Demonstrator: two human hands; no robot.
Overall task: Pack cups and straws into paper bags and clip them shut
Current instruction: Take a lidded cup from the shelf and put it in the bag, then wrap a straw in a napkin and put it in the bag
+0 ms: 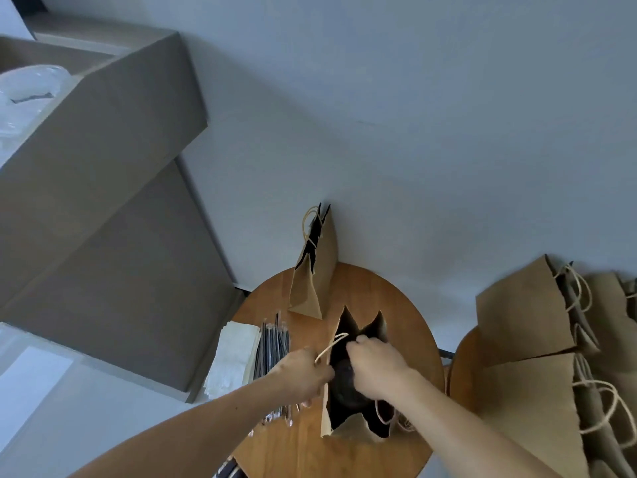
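Open brown kraft paper bag, table centre: tan outside, near-black inside.
Twisted cord handle: pale cream.
Upright folded brown paper bag, 12 o'clock: same tan, with a dark slit at the mouth.
Round wooden table: warm orange-brown.
Bundle of thin wrapped straws, 9 o'clock: black in clear sleeves.
Flat paper stack, farther at 9 o'clock: off-white.
Pile of brown paper bags, 3 o'clock: tan, with cream handles.
Boxy cabinet, 10 o'clock: matte grey-brown.
Plain wall: pale grey-blue.
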